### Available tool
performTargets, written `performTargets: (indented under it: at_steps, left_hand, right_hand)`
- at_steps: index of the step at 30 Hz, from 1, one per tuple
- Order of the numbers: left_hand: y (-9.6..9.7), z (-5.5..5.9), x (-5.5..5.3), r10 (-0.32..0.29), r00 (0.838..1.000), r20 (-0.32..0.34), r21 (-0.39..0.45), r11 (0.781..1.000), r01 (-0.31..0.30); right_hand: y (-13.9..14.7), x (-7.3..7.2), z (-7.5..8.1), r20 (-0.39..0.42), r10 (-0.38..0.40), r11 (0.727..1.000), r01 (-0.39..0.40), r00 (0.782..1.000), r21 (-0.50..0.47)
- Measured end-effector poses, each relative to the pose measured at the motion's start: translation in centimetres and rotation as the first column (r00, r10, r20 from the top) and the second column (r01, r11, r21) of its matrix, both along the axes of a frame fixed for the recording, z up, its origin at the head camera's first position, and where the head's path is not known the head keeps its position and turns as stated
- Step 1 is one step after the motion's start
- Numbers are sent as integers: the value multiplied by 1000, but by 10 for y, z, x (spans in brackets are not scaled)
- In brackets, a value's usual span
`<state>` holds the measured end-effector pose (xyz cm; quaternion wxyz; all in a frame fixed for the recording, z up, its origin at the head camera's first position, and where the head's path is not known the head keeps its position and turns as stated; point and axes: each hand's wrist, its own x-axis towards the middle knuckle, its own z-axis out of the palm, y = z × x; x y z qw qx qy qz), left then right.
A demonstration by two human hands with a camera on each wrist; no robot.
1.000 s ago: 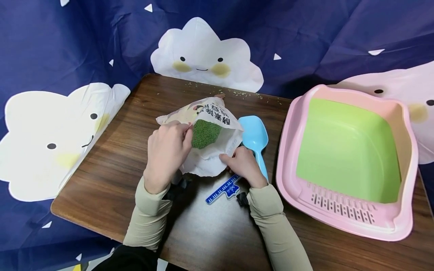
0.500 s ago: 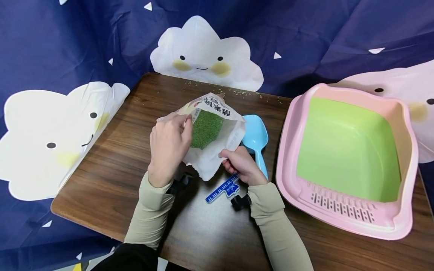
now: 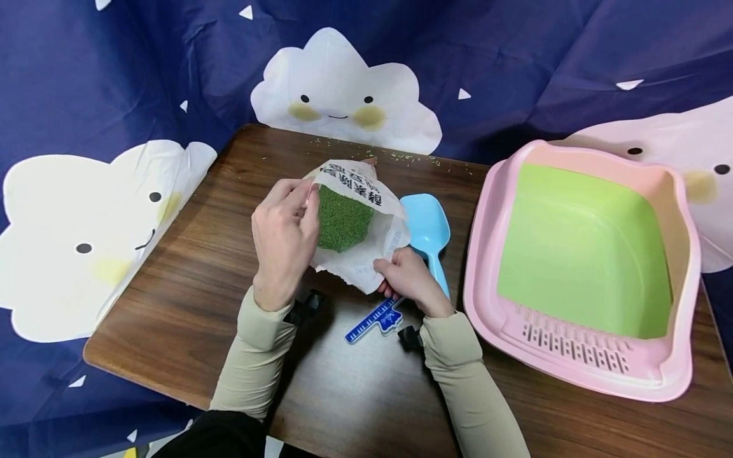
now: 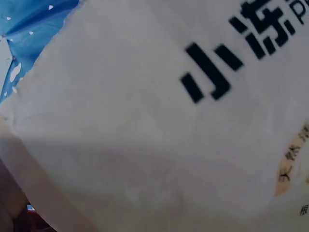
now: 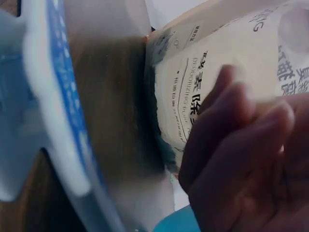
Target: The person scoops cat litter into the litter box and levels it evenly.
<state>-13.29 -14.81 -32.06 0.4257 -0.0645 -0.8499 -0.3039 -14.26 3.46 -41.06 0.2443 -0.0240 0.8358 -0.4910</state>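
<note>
A white paper bag of cat litter (image 3: pixel 395 238), printed with black characters, has its mouth toward me on the table. Green pellets (image 3: pixel 343 219) fill much of it. My left hand (image 3: pixel 282 235) pinches the left edge of the mouth between thumb and fingers. At the lower right edge my right hand (image 3: pixel 413 280) grips the paper, thumb on top. The left wrist view is nearly filled by the printed bag wall (image 4: pixel 120 111). In the right wrist view, curled fingers (image 5: pixel 231 140) lie against the bag's printed side (image 5: pixel 174 92).
Right of the bag lies a light-blue scoop (image 3: pixel 425 219). A blue clip with a piano-key pattern (image 3: pixel 372 322) lies below my right hand. The pink litter box (image 3: pixel 487 305) with a green inside (image 3: pixel 578 254) stands at the right. Green crumbs (image 3: pixel 401 154) dot the table's far edge.
My left hand has risen slightly with the bag's edge, and the mouth gapes wider, showing more pellets. The bag's lower lip dropped, then rose again. My right hand stays nearly in place.
</note>
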Motion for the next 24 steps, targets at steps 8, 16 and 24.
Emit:
performTargets:
  at_steps: [8,16,24]
  left_hand:
    - [5,-2,-3,-41,999,3,-25,999,41]
    - [5,-3,-6,-29,1000,6,33,999,29]
    - [4,-2,-5,-53,998,12,58,997,53]
  right_hand:
    - [5,2,6,-181,28,991,-5,983,131]
    - [6,0,3,-220,-28,991,55,975,119]
    - [5,-1,4,-298,-92,990,120,950,78]
